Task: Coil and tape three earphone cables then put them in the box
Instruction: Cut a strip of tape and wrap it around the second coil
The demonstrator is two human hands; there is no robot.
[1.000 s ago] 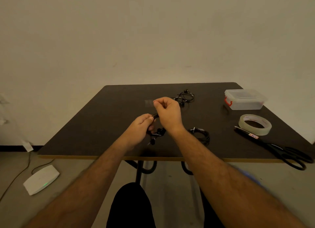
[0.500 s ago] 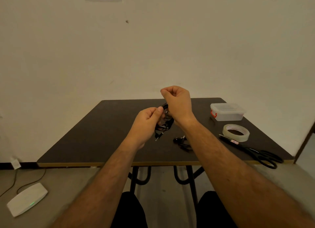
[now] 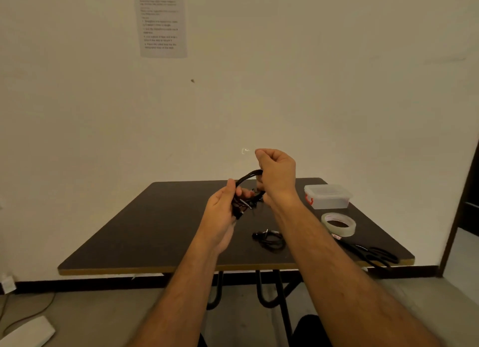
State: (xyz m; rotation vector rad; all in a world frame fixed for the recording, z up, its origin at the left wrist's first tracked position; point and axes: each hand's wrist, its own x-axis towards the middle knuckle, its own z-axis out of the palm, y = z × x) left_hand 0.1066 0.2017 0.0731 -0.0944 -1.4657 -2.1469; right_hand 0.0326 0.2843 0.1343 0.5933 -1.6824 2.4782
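Black earphone cable [image 3: 248, 191] is held in a bundle above the middle of the dark table [image 3: 155, 230], between both hands. At about nine o'clock of the bundle, the left hand [image 3: 220, 211] is closed around its lower loops, plug and buds dangling below the fingers. At three o'clock, the right hand [image 3: 277, 175] is pinched shut on the upper strand, and what looks like a small clear strip of tape [image 3: 245, 150] is seen at its fingertips, though this cannot be told for sure. The coil could spring loose if either grip is eased before tape is wrapped round it, because the loops are held only by finger pressure; the tape could also fold onto itself or stick to the fingers. A second black cable [image 3: 269, 239] lies on the table at about five o'clock of the hands, near the front edge; whether it is taped cannot be told. A third cable is not seen. Further right, at three o'clock, the clear lidded box [image 3: 328, 196] stands with its lid on, so it must be opened before anything goes in. The tape roll [image 3: 338, 223] lies just nearer, and black scissors [image 3: 370, 253] at four o'clock. Nothing blocks the way to the box.
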